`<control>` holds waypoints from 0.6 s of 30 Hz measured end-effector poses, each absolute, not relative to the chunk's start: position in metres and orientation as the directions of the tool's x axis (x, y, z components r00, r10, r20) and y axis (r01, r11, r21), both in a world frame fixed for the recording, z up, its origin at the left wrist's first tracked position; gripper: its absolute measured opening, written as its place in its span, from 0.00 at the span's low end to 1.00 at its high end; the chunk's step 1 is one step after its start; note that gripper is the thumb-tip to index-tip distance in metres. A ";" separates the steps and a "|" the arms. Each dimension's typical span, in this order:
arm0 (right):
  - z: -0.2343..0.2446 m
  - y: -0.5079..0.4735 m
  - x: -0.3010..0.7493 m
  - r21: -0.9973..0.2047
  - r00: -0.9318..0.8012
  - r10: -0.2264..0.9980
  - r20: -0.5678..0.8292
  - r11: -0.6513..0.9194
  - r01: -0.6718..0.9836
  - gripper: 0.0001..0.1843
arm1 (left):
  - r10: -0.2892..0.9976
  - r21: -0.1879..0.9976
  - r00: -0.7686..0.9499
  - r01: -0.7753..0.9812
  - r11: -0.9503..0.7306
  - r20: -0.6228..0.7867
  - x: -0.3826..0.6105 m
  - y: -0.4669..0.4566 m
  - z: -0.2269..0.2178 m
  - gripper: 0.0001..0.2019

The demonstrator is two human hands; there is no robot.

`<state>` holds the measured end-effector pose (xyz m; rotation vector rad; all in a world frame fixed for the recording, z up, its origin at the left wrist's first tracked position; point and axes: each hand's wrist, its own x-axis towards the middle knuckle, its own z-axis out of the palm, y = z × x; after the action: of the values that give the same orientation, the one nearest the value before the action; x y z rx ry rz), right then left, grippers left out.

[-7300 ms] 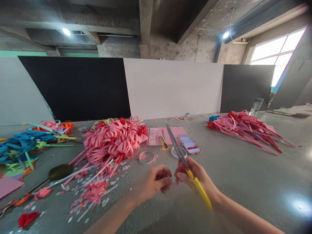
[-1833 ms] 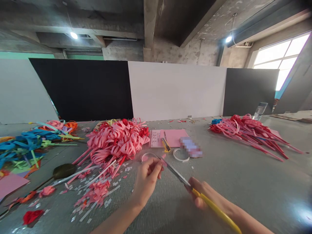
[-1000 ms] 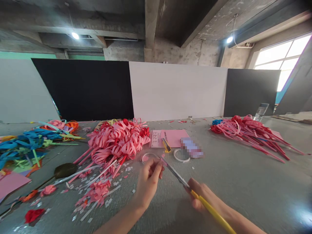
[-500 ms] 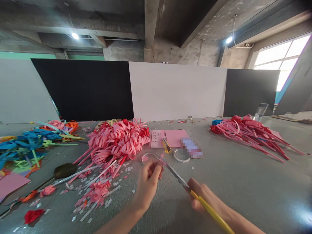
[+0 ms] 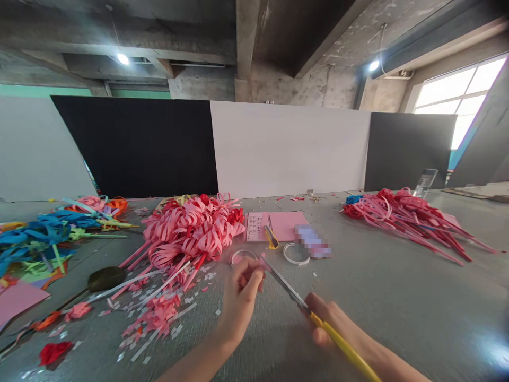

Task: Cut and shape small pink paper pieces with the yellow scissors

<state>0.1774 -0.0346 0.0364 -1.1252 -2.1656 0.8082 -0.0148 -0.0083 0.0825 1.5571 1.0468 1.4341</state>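
Between its thumb and fingertips my left hand (image 5: 242,294) pinches a small pink paper piece (image 5: 262,261). Most of the piece is hidden by the fingers. My right hand (image 5: 328,318) is closed around a long tool with a silver front (image 5: 288,286) and a yellow handle (image 5: 348,350). Its thin tip points up and left, meeting the pink piece in the view; the handle runs back over my wrist. I cannot make out its exact kind. Just beyond my left hand lies a clear ring, perhaps a tape roll (image 5: 234,257), partly covered by the fingers.
A white ring (image 5: 296,262) lies beside a blurred phone-like object (image 5: 312,241). Behind are a pink sheet (image 5: 288,225) and a yellow-and-grey cutter (image 5: 272,239). Pink paper-strip flowers (image 5: 186,228) and scraps spread left; another pink bundle (image 5: 401,209) and a clear upright object (image 5: 425,183) stand right.
My left hand has shifted very slightly left and down, and my right hand has turned a little with the tool. Everything else has stayed put.
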 end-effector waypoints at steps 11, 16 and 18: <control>0.036 -0.034 0.177 -0.714 -0.489 0.847 0.209 0.474 0.515 0.33 | 0.943 0.942 0.030 0.051 -0.332 0.331 -0.012 -0.011 0.083 0.08; 0.036 -0.035 0.176 -0.721 -0.485 0.841 0.239 0.488 0.491 0.32 | 0.948 0.947 0.019 0.030 -0.319 0.319 -0.012 -0.012 0.082 0.08; 0.036 -0.035 0.176 -0.723 -0.487 0.838 0.247 0.494 0.483 0.31 | 0.948 0.947 0.022 0.027 -0.319 0.319 -0.012 -0.013 0.082 0.08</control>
<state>0.1756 -0.0351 0.0363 -1.0806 -2.1500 0.7826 -0.0120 -0.0125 0.0819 1.4762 1.0466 1.4165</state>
